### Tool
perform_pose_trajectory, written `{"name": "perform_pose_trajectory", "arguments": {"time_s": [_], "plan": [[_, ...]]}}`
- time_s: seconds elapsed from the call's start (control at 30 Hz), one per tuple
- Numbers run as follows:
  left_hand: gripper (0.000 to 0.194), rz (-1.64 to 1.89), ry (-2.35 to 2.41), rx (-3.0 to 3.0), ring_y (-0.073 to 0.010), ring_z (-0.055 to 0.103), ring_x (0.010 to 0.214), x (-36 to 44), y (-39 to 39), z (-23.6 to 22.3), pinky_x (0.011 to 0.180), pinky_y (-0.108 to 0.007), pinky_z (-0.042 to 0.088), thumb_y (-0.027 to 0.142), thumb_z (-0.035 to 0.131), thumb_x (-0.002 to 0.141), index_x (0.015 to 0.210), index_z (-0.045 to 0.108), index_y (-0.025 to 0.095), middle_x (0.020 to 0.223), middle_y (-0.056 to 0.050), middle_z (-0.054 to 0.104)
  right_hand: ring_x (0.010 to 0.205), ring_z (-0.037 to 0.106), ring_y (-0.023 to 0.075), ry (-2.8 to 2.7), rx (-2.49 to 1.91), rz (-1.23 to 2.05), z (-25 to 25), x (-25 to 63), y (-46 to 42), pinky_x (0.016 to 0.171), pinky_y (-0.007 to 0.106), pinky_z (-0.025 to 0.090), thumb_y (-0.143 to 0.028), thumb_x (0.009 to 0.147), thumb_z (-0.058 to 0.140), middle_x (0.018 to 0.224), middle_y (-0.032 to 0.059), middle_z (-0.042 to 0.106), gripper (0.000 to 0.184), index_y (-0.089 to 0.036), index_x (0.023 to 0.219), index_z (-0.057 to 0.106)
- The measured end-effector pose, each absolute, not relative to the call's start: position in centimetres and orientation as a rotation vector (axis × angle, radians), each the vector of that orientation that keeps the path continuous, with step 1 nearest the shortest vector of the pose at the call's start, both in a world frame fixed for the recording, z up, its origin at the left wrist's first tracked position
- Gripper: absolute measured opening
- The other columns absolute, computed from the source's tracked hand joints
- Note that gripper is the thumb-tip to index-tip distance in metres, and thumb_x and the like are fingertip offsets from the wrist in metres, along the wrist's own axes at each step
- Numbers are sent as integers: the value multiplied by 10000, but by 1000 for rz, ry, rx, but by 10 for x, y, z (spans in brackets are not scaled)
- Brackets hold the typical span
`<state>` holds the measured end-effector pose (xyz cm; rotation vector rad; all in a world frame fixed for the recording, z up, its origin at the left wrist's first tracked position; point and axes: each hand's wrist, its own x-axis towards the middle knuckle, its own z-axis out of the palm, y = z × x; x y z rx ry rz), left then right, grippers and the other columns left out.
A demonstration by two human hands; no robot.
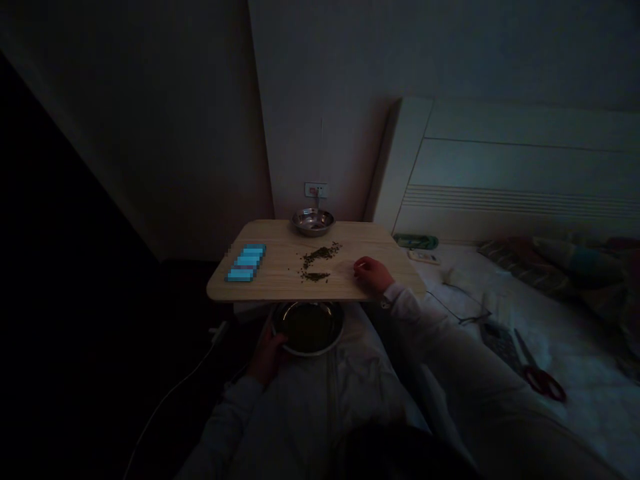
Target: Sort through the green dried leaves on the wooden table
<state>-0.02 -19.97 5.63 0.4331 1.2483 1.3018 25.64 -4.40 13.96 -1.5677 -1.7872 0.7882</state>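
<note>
"So why is the left hand [267, 359] gripping the lap bowl [320, 351] by its rim, lower centre?"

"Probably to keep it level; a lap makes an uneven seat."

"And the right hand [371, 275], right of centre?"

"Curled over the tabletop [275, 272], beside the dark green bits [323, 253] scattered mid-frame. Too dim: I can't tell whether its grip is closed or holds anything."

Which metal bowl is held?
The nearer bowl, off the table, its rim in the left hand. The far bowl stands on the table, untouched.
</note>
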Motion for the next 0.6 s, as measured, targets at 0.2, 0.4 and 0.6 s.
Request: {"name": "perform_pose_trajectory", "arguments": {"time_s": [0.2, 0.4, 0.6], "plan": [[517, 1306, 1242, 446, -246, 680, 935, -1, -201, 59, 670, -306, 581, 90, 618, 633, 1139, 600, 192, 1051, -88, 701, 665, 658, 121, -1905, -1606, 692, 140, 245, -59, 615, 201, 462, -169, 864, 551, 737, 19, 720, 93, -164, 880, 642], [634, 1311, 1264, 406, -248, 683, 955, 1, -201, 65, 652, -293, 579, 57, 604, 623, 1234, 567, 219, 1134, -90, 691, 615, 629, 108, -1976, -1486, 700, 135, 232, -60, 582, 194, 454, -165, 845, 566, 712, 3, 706, 89, -170, 886, 645], [492, 1319, 1258, 412, -255, 679, 969, 0, -200, 61, 661, -300, 584, 63, 603, 634, 1107, 608, 199, 1097, -92, 697, 641, 626, 118, -1963, -1513, 752, 136, 225, -68, 611, 209, 460, -180, 861, 555, 750, 25, 707, 111, -156, 917, 648]]}}
